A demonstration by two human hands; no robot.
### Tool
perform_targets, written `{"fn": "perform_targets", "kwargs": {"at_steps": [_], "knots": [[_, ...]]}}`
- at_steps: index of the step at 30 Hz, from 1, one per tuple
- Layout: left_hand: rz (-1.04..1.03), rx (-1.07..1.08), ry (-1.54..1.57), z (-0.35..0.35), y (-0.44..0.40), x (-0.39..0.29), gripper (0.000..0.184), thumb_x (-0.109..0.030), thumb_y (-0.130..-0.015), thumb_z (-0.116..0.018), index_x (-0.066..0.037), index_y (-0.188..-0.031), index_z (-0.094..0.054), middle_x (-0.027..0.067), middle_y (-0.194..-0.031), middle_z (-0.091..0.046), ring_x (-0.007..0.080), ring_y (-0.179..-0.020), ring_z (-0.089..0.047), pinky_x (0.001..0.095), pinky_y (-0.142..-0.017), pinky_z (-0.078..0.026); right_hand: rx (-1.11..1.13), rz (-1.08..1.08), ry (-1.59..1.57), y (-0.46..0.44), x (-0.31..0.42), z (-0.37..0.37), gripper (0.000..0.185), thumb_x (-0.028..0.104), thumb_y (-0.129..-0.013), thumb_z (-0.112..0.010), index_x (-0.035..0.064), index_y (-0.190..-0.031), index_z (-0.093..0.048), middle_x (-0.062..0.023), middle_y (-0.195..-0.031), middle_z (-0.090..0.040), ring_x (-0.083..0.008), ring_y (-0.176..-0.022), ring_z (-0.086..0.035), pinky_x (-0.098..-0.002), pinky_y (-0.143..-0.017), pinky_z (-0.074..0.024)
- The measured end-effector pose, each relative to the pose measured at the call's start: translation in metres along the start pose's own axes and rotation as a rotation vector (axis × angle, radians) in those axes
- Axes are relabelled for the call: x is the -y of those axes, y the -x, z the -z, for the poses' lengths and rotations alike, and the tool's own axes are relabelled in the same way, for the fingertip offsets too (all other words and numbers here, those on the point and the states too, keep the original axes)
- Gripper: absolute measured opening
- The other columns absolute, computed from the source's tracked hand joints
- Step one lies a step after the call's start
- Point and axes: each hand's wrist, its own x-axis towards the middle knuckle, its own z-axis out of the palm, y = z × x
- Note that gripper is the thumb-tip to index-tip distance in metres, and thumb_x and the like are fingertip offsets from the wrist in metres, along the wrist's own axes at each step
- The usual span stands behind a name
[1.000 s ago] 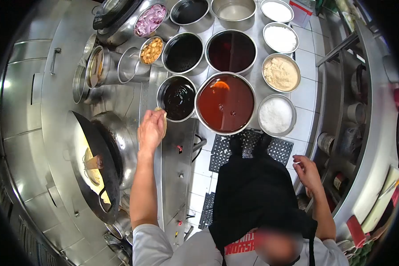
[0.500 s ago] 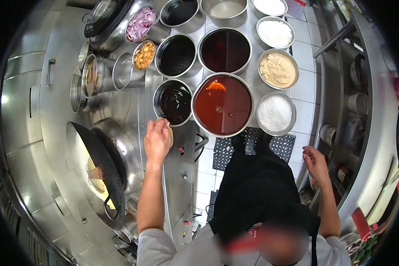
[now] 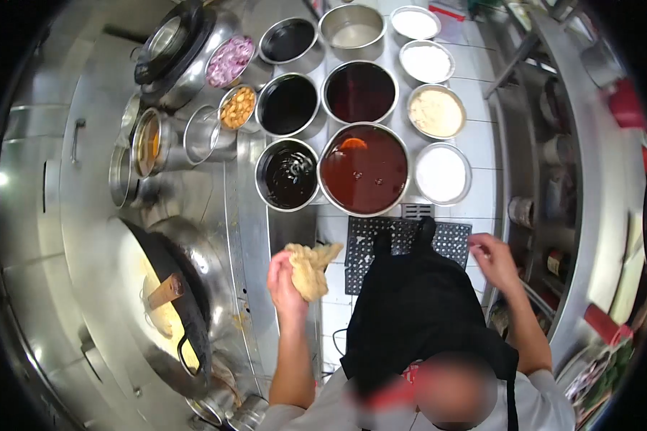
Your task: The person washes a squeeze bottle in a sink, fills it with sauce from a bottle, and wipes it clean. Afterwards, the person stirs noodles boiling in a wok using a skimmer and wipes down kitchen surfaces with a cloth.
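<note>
My left hand (image 3: pixel 289 284) is closed on a crumpled yellowish cloth (image 3: pixel 313 271), held over the front edge of the steel counter (image 3: pixel 255 266). Just above it in view is a round pot of dark liquid (image 3: pixel 287 174), and beside that a larger pot of reddish-brown liquid (image 3: pixel 364 169) with an orange piece floating in it. My right hand (image 3: pixel 492 260) hangs at the right side of the black apron (image 3: pixel 417 294), its fingers loosely bent and nothing visible in them. To the left sits a big wok (image 3: pixel 194 323) with a wooden handle (image 3: pixel 167 291) sticking up from it.
More pots of dark liquid (image 3: pixel 287 104) stand farther up, beside bowls of white powder (image 3: pixel 442 174) and beige powder (image 3: pixel 436 111). Sliced purple onion (image 3: pixel 230 61) and brown pieces (image 3: pixel 237 108) fill containers at the upper left. Steel shelving (image 3: pixel 528 179) runs along the right. A perforated black mat (image 3: pixel 359 251) covers some floor.
My left hand has drawn back from the nearest dark pot, down and to the right, with the cloth now more fully in view. My right hand has shifted slightly left in view.
</note>
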Motion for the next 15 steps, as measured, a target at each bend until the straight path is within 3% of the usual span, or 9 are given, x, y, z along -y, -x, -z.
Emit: {"fn": "perform_targets", "kwargs": {"at_steps": [2,4,6,8,9,10,12,13,15], "knots": [[0.046,0.112,0.107,-0.018,0.019,-0.001,0.023,-0.018,-0.098,-0.041,-0.004,-0.113,-0.051,0.0125,-0.106,-0.061,0.0236,-0.096,-0.063,0.0373,-0.086,-0.053,0.057,0.138,-0.008,0.002,0.047,-0.028,0.026,0.016,-0.089,-0.067,0.0030,-0.111,-0.066,-0.0150,-0.102,-0.068,-0.0284,-0.093,-0.067,-0.0363,-0.081,-0.0527],[0.139,0.228,0.304,-0.051,0.030,0.001,0.019,-0.015,-0.098,-0.045,-0.003,-0.111,-0.052,0.0125,-0.102,-0.062,0.0221,-0.093,-0.063,0.0360,-0.083,-0.054,0.171,0.254,-0.094,0.009,0.085,-0.053,0.044,0.023,-0.090,-0.066,0.0069,-0.129,-0.057,-0.0171,-0.129,-0.057,-0.0319,-0.108,-0.061,-0.0387,-0.091,-0.0507],[0.358,0.422,0.376,-0.084,0.041,0.009,0.026,-0.019,-0.100,-0.042,-0.005,-0.120,-0.051,0.0100,-0.112,-0.059,0.0190,-0.100,-0.062,0.0323,-0.088,-0.051,0.025,0.446,-0.002,0.018,0.106,-0.081,0.051,0.029,-0.092,-0.063,0.0091,-0.138,-0.050,-0.0187,-0.141,-0.046,-0.0350,-0.122,-0.053,-0.0407,-0.100,-0.0459],[0.472,0.587,0.296,-0.098,0.058,0.058,0.034,-0.025,-0.102,-0.041,-0.006,-0.129,-0.048,0.0072,-0.120,-0.057,0.0173,-0.110,-0.058,0.0318,-0.093,-0.049,-0.087,0.455,-0.175,0.031,0.119,-0.104,0.053,0.023,-0.093,-0.058,0.0051,-0.141,-0.046,-0.0199,-0.147,-0.039,-0.0375,-0.138,-0.034,-0.0431,-0.112,-0.0328],[0.463,0.904,0.559,-0.107,0.052,0.080,0.040,-0.031,-0.104,-0.040,-0.007,-0.135,-0.045,0.0063,-0.125,-0.054,0.0183,-0.117,-0.054,0.0345,-0.098,-0.046,-0.243,0.375,-0.205,0.033,0.110,-0.119,0.049,0.025,-0.094,-0.056,0.0037,-0.138,-0.049,-0.0204,-0.143,-0.043,-0.0381,-0.134,-0.039,-0.0425,-0.110,-0.0354],[0.518,1.074,0.594,-0.129,0.067,0.063,0.039,-0.031,-0.104,-0.038,-0.007,-0.133,-0.046,0.0075,-0.126,-0.053,0.0193,-0.118,-0.053,0.0374,-0.101,-0.045,-0.425,0.287,-0.213,0.036,0.091,-0.123,0.047,0.028,-0.095,-0.054,0.0024,-0.134,-0.052,-0.0210,-0.138,-0.048,-0.0387,-0.130,-0.045,-0.0420,-0.108,-0.0379],[0.741,1.196,0.434,-0.170,0.099,0.056,0.040,-0.033,-0.105,-0.037,-0.006,-0.133,-0.045,0.0087,-0.126,-0.052,0.0215,-0.118,-0.054,0.0410,-0.103,-0.044,-0.670,0.074,-0.126,0.049,0.067,-0.103,0.035,0.027,-0.092,-0.055,0.0029,-0.117,-0.061,-0.0228,-0.116,-0.061,-0.0407,-0.107,-0.059,-0.0418,-0.093,-0.0483],[0.721,1.365,0.354,-0.175,0.108,0.081,0.046,-0.034,-0.105,-0.035,-0.006,-0.141,-0.039,0.0110,-0.135,-0.048,0.0242,-0.127,-0.048,0.0427,-0.106,-0.041,-0.795,-0.049,-0.110,0.074,0.053,-0.091,0.030,0.026,-0.091,-0.055,0.0035,-0.111,-0.062,-0.0226,-0.108,-0.063,-0.0416,-0.099,-0.060,-0.0429,-0.087,-0.0496],[0.683,1.414,0.279,-0.196,0.162,0.091,0.049,-0.032,-0.105,-0.037,-0.004,-0.144,-0.034,0.0113,-0.139,-0.045,0.0245,-0.130,-0.045,0.0409,-0.107,-0.040,-0.965,-0.238,-0.146,0.099,0.026,-0.072,0.022,0.023,-0.090,-0.055,0.0047,-0.099,-0.063,-0.0221,-0.093,-0.066,-0.0432,-0.083,-0.063,-0.0451,-0.076,-0.0520]]}}
